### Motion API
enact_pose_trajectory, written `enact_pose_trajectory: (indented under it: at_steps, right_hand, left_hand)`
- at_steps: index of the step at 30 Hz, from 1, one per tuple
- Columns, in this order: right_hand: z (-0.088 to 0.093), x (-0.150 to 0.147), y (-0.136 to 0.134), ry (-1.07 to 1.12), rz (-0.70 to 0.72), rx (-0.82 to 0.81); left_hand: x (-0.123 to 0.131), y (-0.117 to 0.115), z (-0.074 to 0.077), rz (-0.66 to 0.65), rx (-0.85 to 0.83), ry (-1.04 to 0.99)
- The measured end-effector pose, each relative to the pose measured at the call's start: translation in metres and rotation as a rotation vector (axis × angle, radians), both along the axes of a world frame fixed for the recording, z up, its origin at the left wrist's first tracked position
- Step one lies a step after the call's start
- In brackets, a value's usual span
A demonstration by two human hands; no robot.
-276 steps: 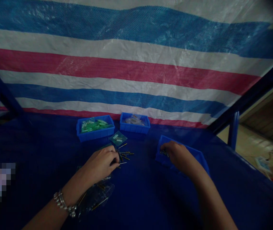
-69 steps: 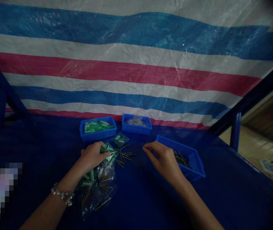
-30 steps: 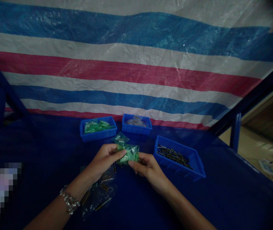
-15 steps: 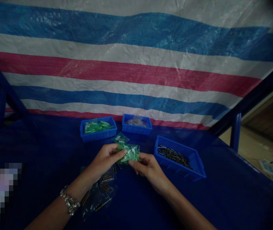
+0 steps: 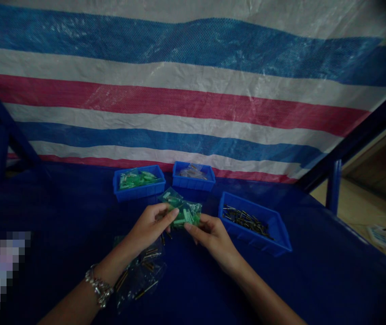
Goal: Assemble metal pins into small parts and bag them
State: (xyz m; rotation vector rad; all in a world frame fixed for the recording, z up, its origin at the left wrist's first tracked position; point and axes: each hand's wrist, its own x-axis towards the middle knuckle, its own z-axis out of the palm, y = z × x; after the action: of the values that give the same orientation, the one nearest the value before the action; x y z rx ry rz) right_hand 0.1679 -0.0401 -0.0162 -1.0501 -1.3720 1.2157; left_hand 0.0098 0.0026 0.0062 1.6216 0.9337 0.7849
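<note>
A small clear plastic bag of green pieces is pinched between both hands above the blue table. My left hand grips its left side with the thumb on top. My right hand closes on its lower right edge. Just behind the bag lies another small clear bag with pale pieces in it. Under and beside my left forearm are several clear bags with thin dark and brass-coloured rods. A few loose rods lie partly hidden below my left hand.
At the back stand a blue bin of green bagged pieces and a blue bin of clear bags. A larger blue bin at right holds many thin dark rods. Striped sheeting hangs behind the table; blue frame bars flank it.
The bag of green pieces has tilted and shifted slightly to the right, its pieces now more spread out. Both hands keep their hold, with my right hand barely moved.
</note>
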Motion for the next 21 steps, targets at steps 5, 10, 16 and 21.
enact_pose_trajectory:
  at_steps: [5, 10, 16, 21]
  right_hand:
    - [0.0019, 0.0005, 0.0000, -0.019, -0.003, 0.014]
    - [0.0034, 0.0006, -0.0006, -0.015, 0.009, 0.004]
    - [0.0021, 0.0001, 0.0007, -0.006, -0.016, -0.017]
    - [0.0002, -0.0003, 0.0016, -0.025, -0.024, -0.020]
  left_hand:
    - [-0.0009, 0.0004, 0.0008, 0.026, 0.022, 0.025]
    - [-0.0009, 0.0012, 0.0004, 0.050, -0.008, 0.003]
    - [-0.0015, 0.0030, 0.0002, 0.048, -0.075, 0.033]
    - [-0.0029, 0.0031, 0.0032, 0.049, -0.127, 0.132]
